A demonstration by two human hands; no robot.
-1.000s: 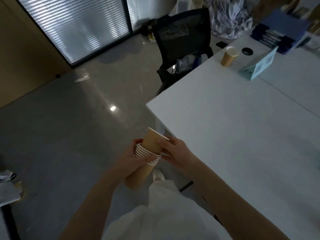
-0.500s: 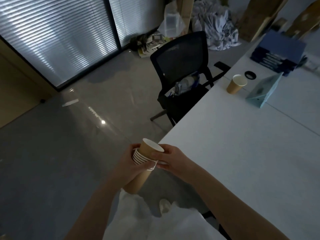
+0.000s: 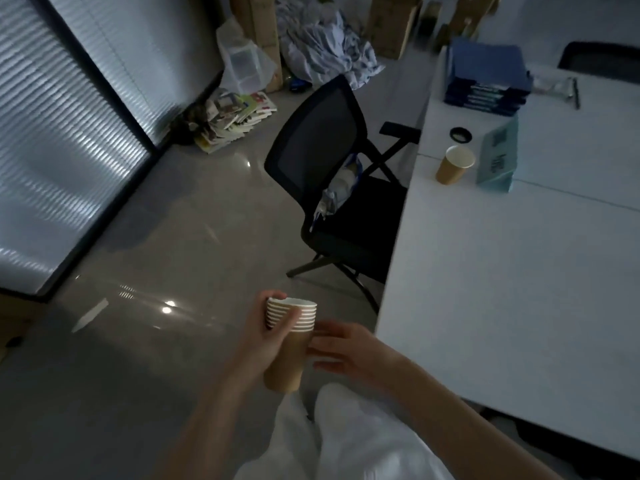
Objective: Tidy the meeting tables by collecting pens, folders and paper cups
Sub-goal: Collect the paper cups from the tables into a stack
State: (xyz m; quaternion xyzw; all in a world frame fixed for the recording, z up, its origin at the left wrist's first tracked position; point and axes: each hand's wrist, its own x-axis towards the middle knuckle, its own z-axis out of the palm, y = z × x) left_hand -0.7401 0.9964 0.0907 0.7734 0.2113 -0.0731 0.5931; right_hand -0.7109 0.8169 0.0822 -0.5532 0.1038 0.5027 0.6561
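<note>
Brown paper cups nested in a stack sit off the white table, gripped by the left hand; the right hand touches the side with loose fingers; a slack grip could spill them before reaching the lone brown paper cup.

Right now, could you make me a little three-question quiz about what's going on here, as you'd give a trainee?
1. True or false: the left hand grips the stack of paper cups.
2. Where does the lone paper cup stand?
A. on the black chair
B. on the white table, beside the teal card
C. on the floor
3. Fill in: the blue folders lie at the table's far ____.

Key
1. True; the right hand only touches the stack's side with its fingers.
2. B
3. end
</note>
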